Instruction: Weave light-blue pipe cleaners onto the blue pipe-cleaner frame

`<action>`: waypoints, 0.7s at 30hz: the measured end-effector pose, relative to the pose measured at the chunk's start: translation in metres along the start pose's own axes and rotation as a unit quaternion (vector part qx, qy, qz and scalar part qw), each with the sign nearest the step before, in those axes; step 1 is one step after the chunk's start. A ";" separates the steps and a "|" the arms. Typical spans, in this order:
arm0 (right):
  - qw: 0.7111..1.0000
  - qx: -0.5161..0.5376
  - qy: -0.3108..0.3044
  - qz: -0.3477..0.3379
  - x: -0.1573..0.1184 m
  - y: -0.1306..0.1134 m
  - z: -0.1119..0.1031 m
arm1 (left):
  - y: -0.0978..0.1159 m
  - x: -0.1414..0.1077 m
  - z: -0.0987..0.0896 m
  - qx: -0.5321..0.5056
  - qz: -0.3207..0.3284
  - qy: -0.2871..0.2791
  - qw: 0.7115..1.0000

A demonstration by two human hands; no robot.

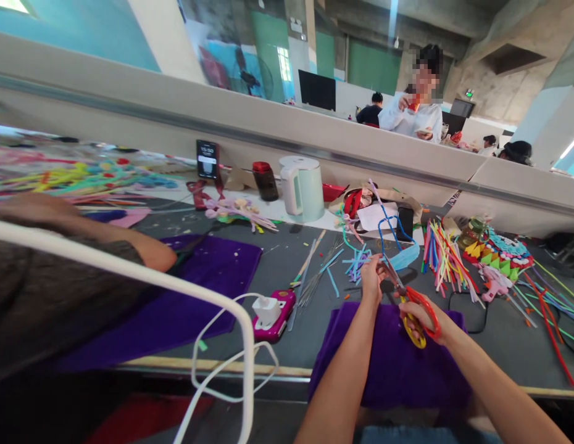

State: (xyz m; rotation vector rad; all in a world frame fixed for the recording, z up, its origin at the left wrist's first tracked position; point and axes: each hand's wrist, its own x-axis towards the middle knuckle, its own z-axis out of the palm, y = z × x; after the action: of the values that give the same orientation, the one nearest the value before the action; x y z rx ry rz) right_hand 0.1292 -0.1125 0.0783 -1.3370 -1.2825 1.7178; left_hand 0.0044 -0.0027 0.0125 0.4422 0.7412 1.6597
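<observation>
My right hand (421,314) is closed around the handles of a pair of scissors (397,280), one handle red and the other yellow. Their blades point up and left, toward the fingertips of my left hand (372,277). That hand is pinched at the lower end of a bent blue pipe cleaner (382,231), which rises from the fingers. Close behind lie a light-blue strip-like piece (404,256) and a heap of short blue and lilac pipe cleaner pieces (358,264). Below both hands a folded purple cloth (347,345) covers the table's front edge.
A white kettle (310,191), dark red-lidded jar (265,182) and propped phone (207,159) stand along the partition. Bundled pipe cleaners (447,256) lie right. A magenta power strip (280,311) with a white plug sits left, near a white bar (243,345). A co-worker's arm (115,237) reaches in.
</observation>
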 end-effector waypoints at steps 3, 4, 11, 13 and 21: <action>1.000 -0.001 -0.007 -0.014 0.004 -0.006 0.000 | 0.000 -0.001 0.002 0.000 -0.004 -0.005 1.000; 1.000 -0.002 -0.007 -0.015 0.006 -0.008 0.000 | 0.000 -0.001 0.002 0.000 -0.007 -0.005 1.000; 1.000 0.003 0.002 0.000 0.021 -0.009 -0.001 | -0.001 -0.005 0.005 0.011 -0.007 -0.003 1.000; 1.000 0.007 -0.001 -0.006 0.024 -0.006 0.000 | -0.002 -0.004 0.004 0.005 -0.002 -0.003 1.000; 0.999 -0.013 0.015 -0.043 0.032 0.003 0.005 | -0.008 0.002 0.002 0.002 -0.011 0.013 1.000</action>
State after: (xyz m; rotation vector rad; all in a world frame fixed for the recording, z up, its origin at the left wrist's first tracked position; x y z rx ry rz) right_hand 0.1144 -0.0867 0.0640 -1.2988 -1.3290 1.6225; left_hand 0.0112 0.0002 0.0085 0.4140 0.7672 1.6464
